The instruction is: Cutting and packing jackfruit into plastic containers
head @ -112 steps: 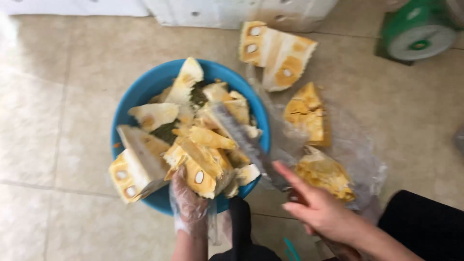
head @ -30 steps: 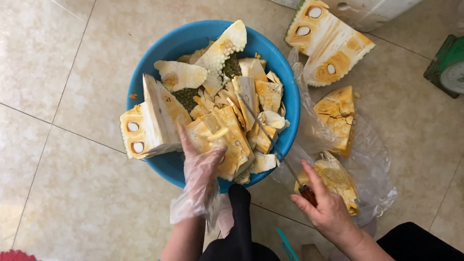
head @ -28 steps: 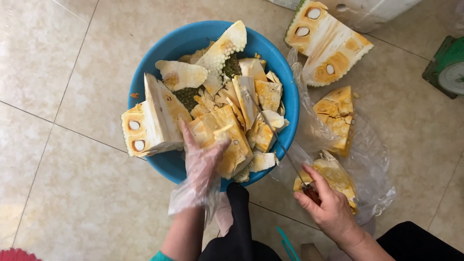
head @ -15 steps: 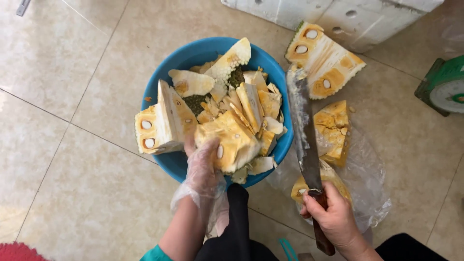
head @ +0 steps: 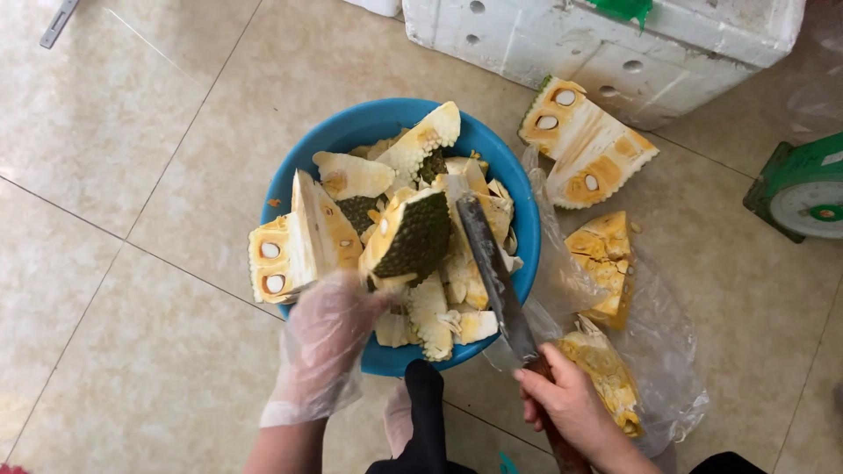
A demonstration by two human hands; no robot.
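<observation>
1. The jackfruit wedge [head: 411, 235] was held up over the middle of the blue basin [head: 303, 158], spiky green rind toward the camera and yellow flesh along its upper edge
2. The left hand [head: 329, 329], in a thin clear glove, was closed on the wedge's lower end, fingers curled up around it
3. The right hand [head: 571, 405], bare, was wrapped tight around the handle of a long knife [head: 492, 268], whose blade lay slanting up across the basin, just beside the wedge on its right (I could not tell whether steel touched fruit)
4. As a judgement of progress: much was already cut, for the basin was heaped with sliced pieces, and a big seeded slab [head: 294, 241] hung over its left rim; the raised wedge had its rind on, so it looked not yet trimmed
5. More lay waiting outside: a large seeded chunk [head: 588, 145] against the white foam box [head: 615, 44], and yellow pieces [head: 606, 263] on a clear plastic sheet [head: 667, 351] right of the basin
6. Room was tight on the right, where the sheet, the pieces and a green scale [head: 803, 189] crowded the knife arm; the basin's near rim sat close to the person's dark sock [head: 426, 412]
7. The tiled floor [head: 132, 175] on the left lay open, save for a metal tool [head: 57, 22] at the far corner
</observation>
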